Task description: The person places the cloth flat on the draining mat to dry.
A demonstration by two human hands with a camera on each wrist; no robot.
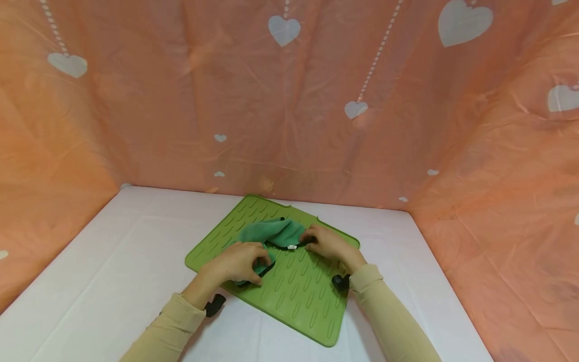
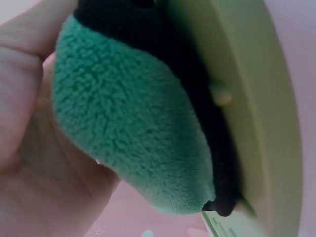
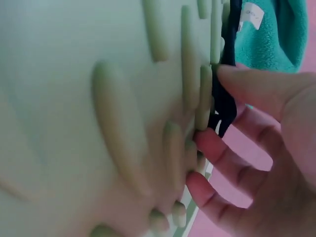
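Note:
A green fleecy cloth (image 1: 260, 232) with a black border lies bunched and partly folded on a green ridged mat (image 1: 307, 306). My left hand (image 1: 242, 261) grips its near left part, fingers and thumb curled around it; in the left wrist view the green pile (image 2: 118, 98) bulges beside the palm. At the cloth's right end, my right hand (image 1: 329, 242) pinches the black edging between thumb and fingers, low against the mat's ridges. A small white label (image 1: 292, 247) sits on the edging between both hands. The left fingertips are partly hidden by the cloth in the left wrist view.
The mat lies at an angle on a white-covered table (image 1: 113, 261). An orange curtain (image 1: 289, 110) with white hearts hangs behind and at both sides. Black wrist devices (image 1: 214, 305) show below both hands.

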